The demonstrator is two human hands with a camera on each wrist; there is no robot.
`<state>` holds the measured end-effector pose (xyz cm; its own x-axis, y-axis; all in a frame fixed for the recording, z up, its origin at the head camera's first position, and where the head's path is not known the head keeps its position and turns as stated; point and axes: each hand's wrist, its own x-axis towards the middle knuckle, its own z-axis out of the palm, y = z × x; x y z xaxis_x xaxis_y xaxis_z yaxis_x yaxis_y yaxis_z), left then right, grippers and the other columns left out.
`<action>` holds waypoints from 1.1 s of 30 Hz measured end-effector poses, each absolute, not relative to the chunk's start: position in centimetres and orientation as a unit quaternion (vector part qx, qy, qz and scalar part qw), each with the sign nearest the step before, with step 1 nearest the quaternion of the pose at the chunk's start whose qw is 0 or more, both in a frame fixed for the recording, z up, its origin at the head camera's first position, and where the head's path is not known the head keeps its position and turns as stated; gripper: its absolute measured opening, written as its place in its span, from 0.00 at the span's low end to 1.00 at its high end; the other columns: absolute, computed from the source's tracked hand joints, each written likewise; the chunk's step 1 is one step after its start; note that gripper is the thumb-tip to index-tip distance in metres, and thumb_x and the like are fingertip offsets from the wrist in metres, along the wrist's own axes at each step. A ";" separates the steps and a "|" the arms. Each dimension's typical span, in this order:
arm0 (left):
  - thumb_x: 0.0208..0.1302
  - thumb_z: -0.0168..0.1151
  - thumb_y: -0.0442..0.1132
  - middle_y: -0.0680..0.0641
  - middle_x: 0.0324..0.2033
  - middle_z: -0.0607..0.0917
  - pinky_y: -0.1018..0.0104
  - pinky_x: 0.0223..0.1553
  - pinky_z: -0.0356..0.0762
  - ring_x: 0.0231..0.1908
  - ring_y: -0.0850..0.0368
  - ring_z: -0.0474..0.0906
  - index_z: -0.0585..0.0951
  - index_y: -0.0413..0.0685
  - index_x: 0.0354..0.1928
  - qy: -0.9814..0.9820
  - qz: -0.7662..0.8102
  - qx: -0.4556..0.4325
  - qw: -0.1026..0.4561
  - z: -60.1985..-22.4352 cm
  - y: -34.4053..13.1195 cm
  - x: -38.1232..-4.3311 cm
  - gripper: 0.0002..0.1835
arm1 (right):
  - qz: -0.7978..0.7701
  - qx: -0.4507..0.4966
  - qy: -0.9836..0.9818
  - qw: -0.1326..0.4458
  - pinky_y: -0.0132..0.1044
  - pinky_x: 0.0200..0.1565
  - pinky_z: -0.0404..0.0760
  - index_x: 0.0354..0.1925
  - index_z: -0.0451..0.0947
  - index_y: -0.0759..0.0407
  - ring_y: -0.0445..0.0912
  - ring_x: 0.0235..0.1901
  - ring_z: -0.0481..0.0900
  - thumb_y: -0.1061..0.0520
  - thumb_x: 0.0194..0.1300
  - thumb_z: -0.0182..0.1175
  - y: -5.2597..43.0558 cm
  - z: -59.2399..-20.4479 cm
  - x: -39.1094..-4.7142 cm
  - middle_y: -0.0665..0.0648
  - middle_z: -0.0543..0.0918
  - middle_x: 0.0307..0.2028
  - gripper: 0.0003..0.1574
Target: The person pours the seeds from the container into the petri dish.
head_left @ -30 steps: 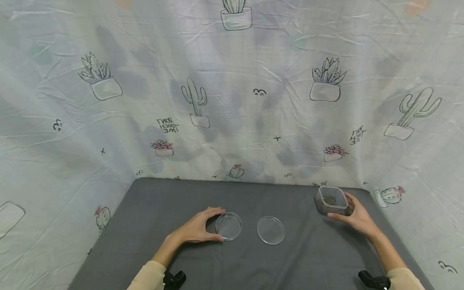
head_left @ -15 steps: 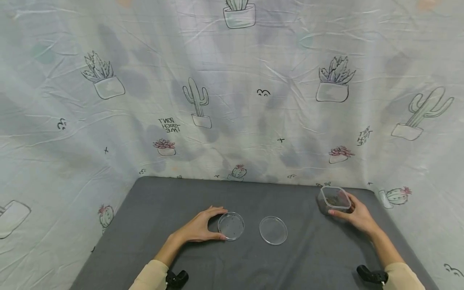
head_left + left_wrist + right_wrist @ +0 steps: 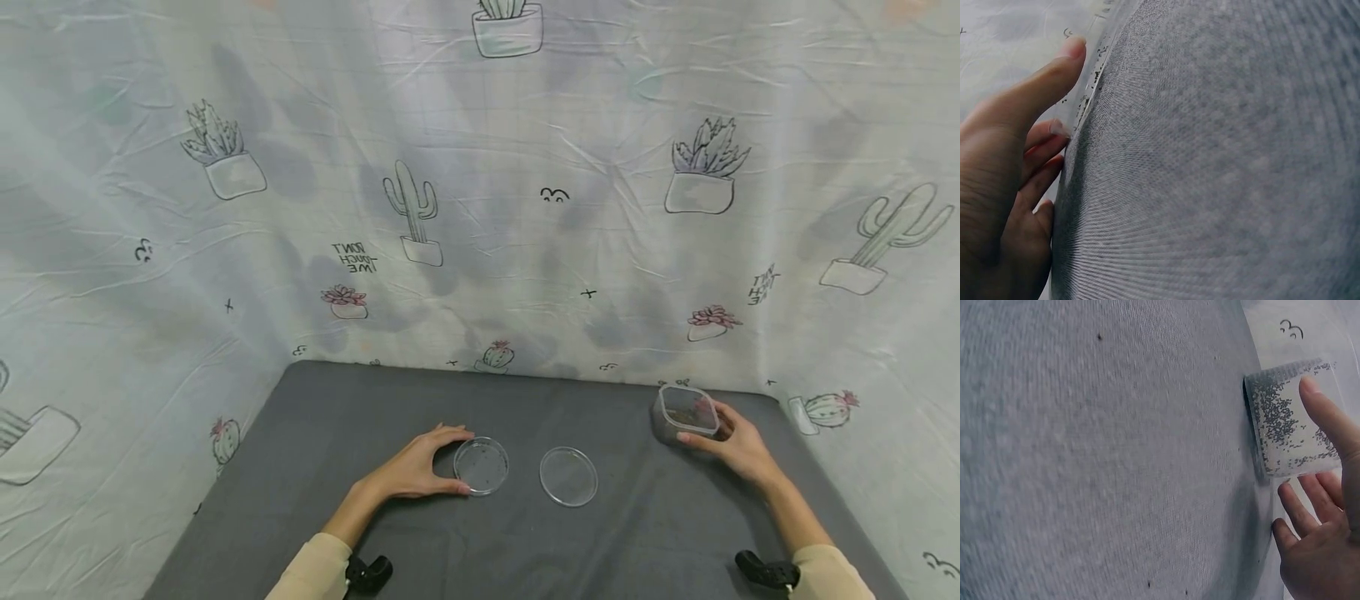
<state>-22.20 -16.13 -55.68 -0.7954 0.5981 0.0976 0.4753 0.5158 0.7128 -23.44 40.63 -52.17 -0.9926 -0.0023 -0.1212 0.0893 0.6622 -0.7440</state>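
Observation:
My left hand [image 3: 420, 467] holds a round clear petri dish [image 3: 482, 467] from its left side, thumb at the near rim and fingers at the far rim. Small dark specks lie in the dish. In the left wrist view the thumb lies along the dish's edge [image 3: 1088, 94]. A second round clear dish or lid [image 3: 568, 477] lies just to the right. At the table's back right, my right hand [image 3: 738, 446] grips a square clear plastic container [image 3: 685, 414] by its sides. Many dark grains cling to its walls and floor, shown closely by the container [image 3: 1291, 419] in the right wrist view.
A dark grey cloth [image 3: 465, 550] covers the table. White curtains [image 3: 480, 208] printed with cacti hang behind and on both sides. A few dark specks dot the cloth in the right wrist view. Black wrist straps [image 3: 367, 575] sit on both forearms.
The head view has shifted a little. The right hand and the container have moved slightly left across the back right of the table. The left hand keeps its hold on the dish.

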 end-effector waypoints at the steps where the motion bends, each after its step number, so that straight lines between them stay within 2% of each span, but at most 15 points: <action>1: 0.60 0.83 0.55 0.40 0.79 0.74 0.25 0.81 0.60 0.82 0.31 0.64 0.77 0.52 0.76 0.867 0.382 0.310 0.079 -55.7 -16.1 -22.2 0.44 | -0.408 0.023 0.911 0.057 0.75 0.72 0.70 0.85 0.50 0.69 0.81 0.79 0.57 0.40 0.70 0.75 40.5 -52.1 -23.5 0.80 0.59 0.81 0.66; 3: 0.60 0.84 0.55 0.40 0.78 0.75 0.25 0.81 0.61 0.82 0.30 0.64 0.77 0.52 0.76 0.868 0.380 0.310 0.077 -55.8 -16.2 -22.2 0.44 | -0.404 0.019 0.913 0.059 0.64 0.68 0.79 0.85 0.52 0.67 0.77 0.79 0.61 0.39 0.71 0.74 40.0 -51.9 -23.5 0.78 0.63 0.80 0.65; 5: 0.60 0.84 0.54 0.40 0.78 0.75 0.26 0.81 0.60 0.82 0.31 0.65 0.77 0.51 0.76 0.868 0.380 0.313 0.074 -55.8 -16.2 -22.1 0.44 | -0.403 0.011 0.913 0.056 0.44 0.62 0.85 0.85 0.53 0.65 0.68 0.79 0.69 0.38 0.71 0.74 39.5 -51.8 -23.3 0.76 0.66 0.80 0.63; 6: 0.59 0.84 0.54 0.40 0.78 0.76 0.26 0.82 0.60 0.81 0.32 0.65 0.77 0.51 0.76 0.867 0.380 0.314 0.072 -55.8 -16.2 -22.1 0.44 | -0.407 0.006 0.912 0.052 0.35 0.58 0.85 0.85 0.54 0.65 0.59 0.76 0.76 0.39 0.71 0.74 39.1 -51.8 -23.2 0.75 0.67 0.79 0.62; 8: 0.59 0.84 0.54 0.40 0.77 0.76 0.28 0.82 0.59 0.81 0.32 0.66 0.77 0.50 0.76 0.867 0.379 0.316 0.069 -55.9 -16.2 -22.1 0.44 | -0.420 -0.009 0.907 0.045 0.22 0.50 0.83 0.84 0.55 0.64 0.36 0.69 0.81 0.40 0.72 0.73 38.2 -51.7 -23.0 0.74 0.68 0.79 0.60; 10: 0.59 0.84 0.54 0.40 0.77 0.77 0.29 0.83 0.59 0.81 0.33 0.66 0.78 0.50 0.75 0.867 0.378 0.318 0.067 -55.9 -16.2 -22.1 0.44 | -0.438 -0.025 0.898 0.036 0.17 0.48 0.81 0.84 0.55 0.64 0.20 0.60 0.76 0.43 0.73 0.73 37.2 -51.4 -22.8 0.74 0.69 0.79 0.58; 11: 0.59 0.84 0.54 0.41 0.77 0.77 0.29 0.83 0.59 0.81 0.34 0.67 0.78 0.50 0.75 0.867 0.377 0.318 0.067 -55.9 -16.2 -22.1 0.44 | -0.446 -0.033 0.894 0.032 0.18 0.48 0.82 0.84 0.55 0.64 0.17 0.58 0.73 0.45 0.73 0.74 36.6 -51.3 -22.7 0.74 0.70 0.78 0.57; 13: 0.59 0.84 0.54 0.41 0.77 0.77 0.29 0.83 0.58 0.81 0.34 0.67 0.78 0.50 0.75 0.867 0.376 0.320 0.067 -55.9 -16.2 -22.0 0.44 | -0.459 -0.054 0.886 0.026 0.21 0.49 0.84 0.84 0.54 0.65 0.24 0.61 0.80 0.48 0.74 0.73 35.3 -50.9 -22.5 0.75 0.71 0.77 0.56; 15: 0.59 0.84 0.54 0.42 0.77 0.77 0.30 0.84 0.58 0.81 0.35 0.67 0.78 0.50 0.75 0.867 0.376 0.321 0.067 -55.9 -16.2 -22.0 0.44 | -0.465 -0.072 0.882 0.020 0.21 0.51 0.84 0.84 0.54 0.64 0.44 0.68 0.84 0.51 0.74 0.73 33.9 -50.4 -22.3 0.75 0.72 0.76 0.55; 17: 0.59 0.84 0.54 0.42 0.77 0.77 0.30 0.84 0.57 0.81 0.36 0.68 0.78 0.50 0.75 0.866 0.377 0.323 0.067 -56.0 -16.2 -22.0 0.44 | -0.467 -0.090 0.880 0.013 0.19 0.54 0.82 0.83 0.55 0.64 0.63 0.72 0.79 0.52 0.73 0.73 32.5 -50.1 -22.2 0.74 0.72 0.76 0.54; 18: 0.59 0.84 0.54 0.42 0.77 0.77 0.30 0.84 0.57 0.81 0.36 0.68 0.78 0.50 0.75 0.865 0.377 0.323 0.066 -56.0 -16.2 -22.0 0.44 | -0.470 -0.100 0.877 0.011 0.17 0.56 0.80 0.83 0.55 0.64 0.69 0.74 0.76 0.53 0.73 0.73 31.8 -50.0 -22.2 0.73 0.73 0.76 0.54; 22: 0.59 0.84 0.53 0.42 0.77 0.77 0.31 0.84 0.56 0.81 0.37 0.68 0.78 0.50 0.75 0.864 0.379 0.325 0.066 -56.0 -16.3 -22.1 0.44 | -0.471 -0.141 0.871 -0.001 0.16 0.63 0.77 0.81 0.59 0.64 0.70 0.74 0.74 0.56 0.70 0.75 29.1 -49.9 -22.2 0.71 0.76 0.74 0.52; 28: 0.60 0.84 0.53 0.42 0.77 0.77 0.30 0.84 0.56 0.81 0.36 0.67 0.77 0.50 0.76 0.865 0.375 0.327 0.063 -56.1 -16.3 -22.1 0.44 | -0.486 -0.204 0.850 0.000 0.22 0.68 0.79 0.80 0.63 0.63 0.69 0.73 0.76 0.58 0.68 0.77 25.4 -50.5 -22.3 0.71 0.77 0.72 0.50; 31: 0.60 0.84 0.53 0.41 0.77 0.77 0.29 0.84 0.57 0.81 0.35 0.67 0.77 0.49 0.76 0.865 0.373 0.330 0.060 -56.1 -16.2 -22.1 0.43 | -0.496 -0.228 0.838 0.011 0.32 0.70 0.82 0.79 0.65 0.63 0.70 0.72 0.77 0.59 0.67 0.77 23.7 -50.9 -22.3 0.73 0.78 0.72 0.50; 33: 0.60 0.84 0.53 0.40 0.77 0.77 0.29 0.83 0.57 0.80 0.34 0.68 0.78 0.48 0.75 0.864 0.374 0.332 0.057 -56.1 -16.2 -22.1 0.43 | -0.494 -0.237 0.836 0.017 0.45 0.71 0.84 0.80 0.65 0.63 0.69 0.71 0.78 0.58 0.66 0.78 22.6 -51.1 -22.3 0.72 0.78 0.72 0.51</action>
